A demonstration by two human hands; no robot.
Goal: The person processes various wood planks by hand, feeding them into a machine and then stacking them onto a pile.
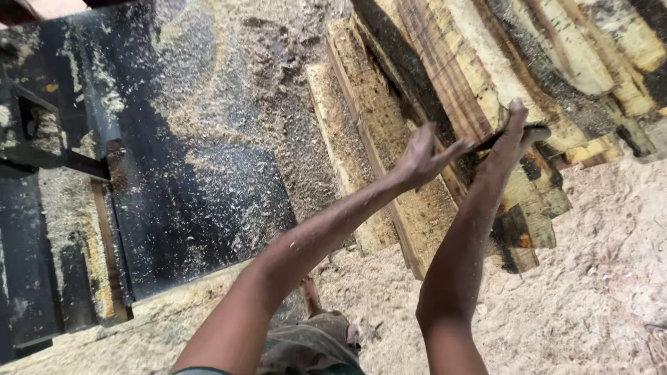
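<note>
A: Wood: rough plank point(517, 142), dark-edged, atop the stacked boards point(389, 139); right hand point(511, 139) grip clenched on its end.

B: Left hand point(424, 156)?

A: Released, fingers spread, just beside the plank; sawdust floor point(597, 278) below.

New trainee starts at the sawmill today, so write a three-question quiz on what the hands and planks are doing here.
1. True or false: the right hand grips the end of a rough, dark-edged sawn wooden plank.
2. Which covers the dark metal machine table? A) water B) pale sawdust C) cloth
3. Fill in: the left hand is ____, fingers spread, beside the plank stack.

Key: 1 true; 2 B; 3 open
</note>
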